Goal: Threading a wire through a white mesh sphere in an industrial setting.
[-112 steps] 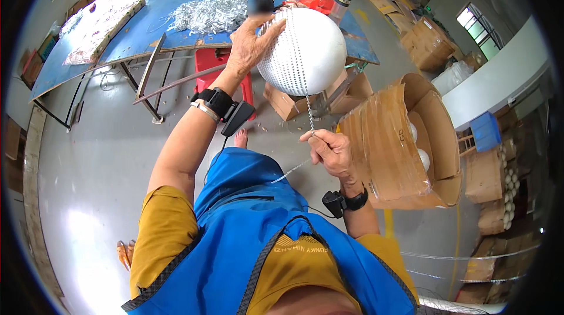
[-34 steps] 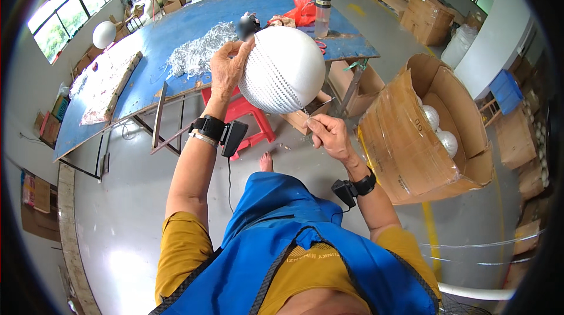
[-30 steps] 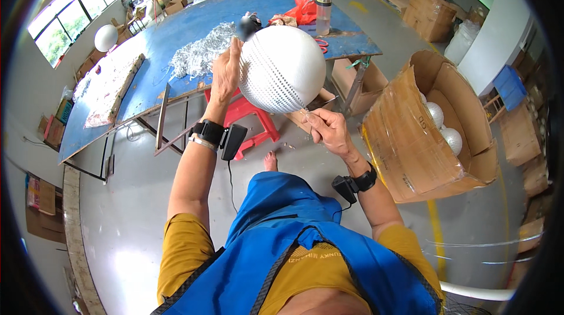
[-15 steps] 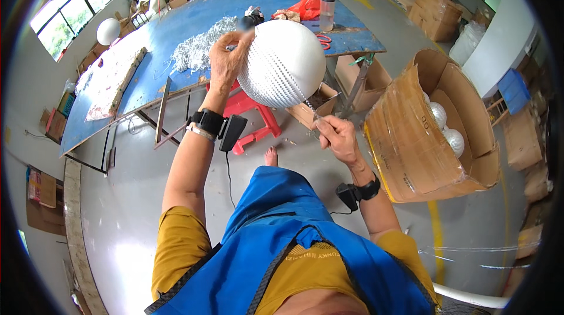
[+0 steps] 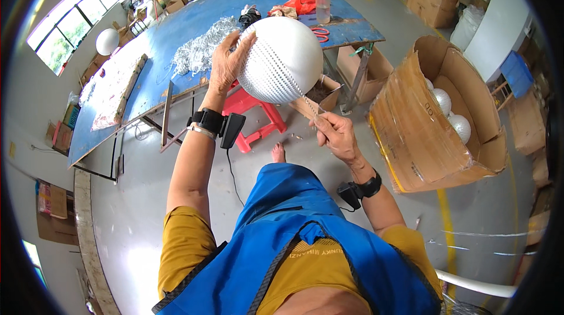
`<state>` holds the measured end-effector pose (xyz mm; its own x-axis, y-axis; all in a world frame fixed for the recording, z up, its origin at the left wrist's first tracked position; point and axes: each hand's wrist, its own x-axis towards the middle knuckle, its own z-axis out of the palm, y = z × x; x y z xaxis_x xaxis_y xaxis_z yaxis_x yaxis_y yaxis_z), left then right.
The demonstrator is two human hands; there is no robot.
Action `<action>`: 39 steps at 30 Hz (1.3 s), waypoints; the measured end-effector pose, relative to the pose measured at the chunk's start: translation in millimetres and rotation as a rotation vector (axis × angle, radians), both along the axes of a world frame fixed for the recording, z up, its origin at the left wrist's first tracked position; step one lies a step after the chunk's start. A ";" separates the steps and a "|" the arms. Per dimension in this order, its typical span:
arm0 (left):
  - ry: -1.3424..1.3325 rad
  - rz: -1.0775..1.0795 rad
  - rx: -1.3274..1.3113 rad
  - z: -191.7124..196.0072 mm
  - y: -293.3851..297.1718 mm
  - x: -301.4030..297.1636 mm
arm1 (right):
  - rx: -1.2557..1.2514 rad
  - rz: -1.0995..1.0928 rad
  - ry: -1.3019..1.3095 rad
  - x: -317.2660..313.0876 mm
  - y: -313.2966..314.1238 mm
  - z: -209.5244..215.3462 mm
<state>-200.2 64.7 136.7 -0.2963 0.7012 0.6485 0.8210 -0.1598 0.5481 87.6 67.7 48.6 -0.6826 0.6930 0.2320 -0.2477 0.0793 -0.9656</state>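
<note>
Blue table (image 5: 176, 56) nearer, ball (image 5: 282, 59) higher.

- A large white ball (image 5: 282, 59), partly wrapped in rows of small beads, was held up in the air.
- A thin bead strand (image 5: 308, 102) ran taut from its lower side.

A blue table (image 5: 176, 39) carries a clear bottle (image 5: 322, 2); a red stool (image 5: 254, 109) stands beneath.

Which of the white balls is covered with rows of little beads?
The big white ball held up in the left hand. Rows of beads cover its lower left part. The balls in the cardboard box and the one by the window look plain.
</note>
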 end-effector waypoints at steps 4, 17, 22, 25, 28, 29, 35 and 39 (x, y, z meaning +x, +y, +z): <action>-0.255 0.084 0.034 10.3 0.9 20.9 | 0.003 -0.017 0.004 -10.6 10.6 2.6; 0.078 0.076 0.040 -9.5 -1.7 4.4 | -0.026 -0.002 0.100 -35.6 13.5 6.3; -0.189 -0.025 -0.097 0.0 0.4 18.4 | -0.170 -0.076 0.142 -43.9 15.9 3.0; -0.250 -0.076 -0.111 3.7 -0.1 20.2 | -0.112 -0.064 0.142 -39.1 13.7 4.4; 0.306 -0.041 0.044 -8.2 2.7 -5.5 | -0.117 0.048 0.114 -32.4 -0.3 15.5; 0.752 0.012 0.185 -9.7 3.0 -7.4 | -0.120 0.045 0.111 -31.6 -0.6 14.3; 0.175 0.075 -0.062 2.3 -3.4 18.2 | -0.055 -0.038 0.077 -34.1 12.4 1.4; -0.137 0.113 -0.023 5.8 -1.2 22.6 | -0.103 0.002 0.092 -40.5 12.9 7.3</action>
<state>-177.6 63.5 142.4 -0.4585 0.6724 0.5811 0.7507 -0.0569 0.6582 47.1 80.7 55.9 -0.6631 0.7150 0.2216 -0.3357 -0.0194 -0.9418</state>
